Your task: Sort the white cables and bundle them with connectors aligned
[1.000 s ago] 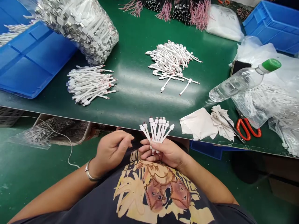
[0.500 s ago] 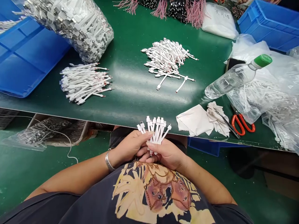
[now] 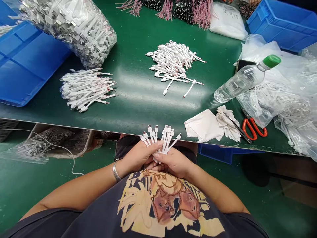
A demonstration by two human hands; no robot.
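your left hand (image 3: 141, 155) and right hand (image 3: 174, 162) meet just in front of the near edge of the bench (image 3: 133, 112), over your lap. both are clamped on one fan of white cables (image 3: 168, 134): thumbs on top, other fingers curled under and partly hidden. fan splits into two clusters, one toward each hand, connectors up and pointing at the bench; they overlap the near edge in view. lower ends mostly covered by your hands, exact finger contact there i can't tell.

on the bench: left pile (image 3: 86, 89) of similar cables sits back from the near edge, toward the left end, just beside a stuffed clear bag (image 3: 71, 29) and a blue tray (image 3: 27, 62). middle pile (image 3: 173, 61) is farther from the near edge, with a few cables strayed out on its near side.

right of your hands, along the near edge: flat cloth (image 3: 205, 125), crumpled cloth (image 3: 228, 124) with tweezers (image 3: 239, 127) across it, then red-handled scissors (image 3: 252, 129). green-capped bottle (image 3: 240, 84) stands behind those. plastic bags (image 3: 284, 99) fill the right end; blue bin (image 3: 282, 24) at the far right. pink-ended wire bundles (image 3: 183, 13) lie toward the far edge.
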